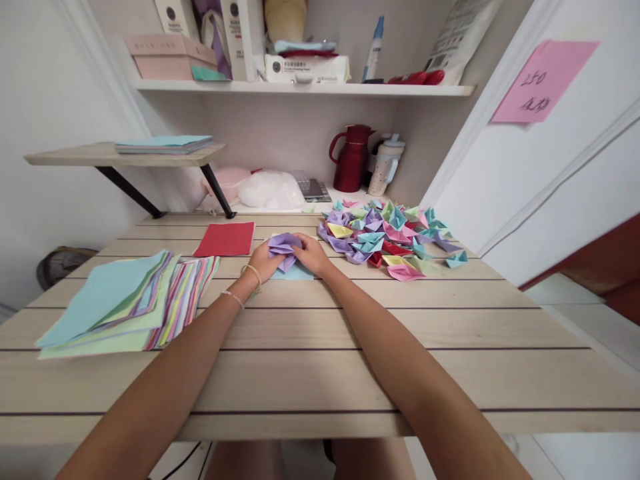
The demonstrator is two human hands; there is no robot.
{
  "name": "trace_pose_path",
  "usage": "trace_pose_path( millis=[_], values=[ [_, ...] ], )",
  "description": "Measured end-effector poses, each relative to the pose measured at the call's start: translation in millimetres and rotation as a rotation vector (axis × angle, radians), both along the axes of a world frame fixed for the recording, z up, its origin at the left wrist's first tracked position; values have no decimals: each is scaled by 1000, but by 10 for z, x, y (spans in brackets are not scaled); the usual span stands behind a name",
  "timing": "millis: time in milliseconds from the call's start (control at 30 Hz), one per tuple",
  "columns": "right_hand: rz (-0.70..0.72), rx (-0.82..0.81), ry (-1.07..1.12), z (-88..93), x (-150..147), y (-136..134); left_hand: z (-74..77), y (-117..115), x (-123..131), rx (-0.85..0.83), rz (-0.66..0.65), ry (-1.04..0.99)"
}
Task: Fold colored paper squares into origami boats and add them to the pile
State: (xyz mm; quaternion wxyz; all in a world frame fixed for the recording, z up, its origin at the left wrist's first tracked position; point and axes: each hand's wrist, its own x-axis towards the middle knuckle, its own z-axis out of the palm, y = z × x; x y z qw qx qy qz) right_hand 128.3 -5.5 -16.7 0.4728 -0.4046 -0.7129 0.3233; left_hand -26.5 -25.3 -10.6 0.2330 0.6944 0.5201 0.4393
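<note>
A partly folded piece of purple origami paper (284, 244) is held between my two hands above the middle of the table. My left hand (263, 262) grips its left side, and bracelets circle that wrist. My right hand (312, 255) has its fingers closed on the right side. Beneath the hands lies a light blue paper sheet (299, 272), mostly covered by them. To the right of my right hand spreads a heap of folded paper boats (373, 233) in purple, pink, teal, yellow and red.
A fanned stack of coloured paper (105, 293) lies at left, with a red paper stack (225, 239) behind it. Blue sheets (163, 144) rest on a raised wooden shelf (70, 155). A red jug (351, 160), a tumbler (386, 165) and a plastic bag (271, 190) stand along the back.
</note>
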Motion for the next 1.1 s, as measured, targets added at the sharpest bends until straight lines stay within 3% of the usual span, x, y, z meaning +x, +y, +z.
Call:
trace_pose_path(
  millis=[267,1100],
  values=[
    [15,23,-21,-6,14,8,64,-43,12,-30,22,33],
    [3,9,-45,10,25,12,4,10,2,-25,-29,16]
  ],
)
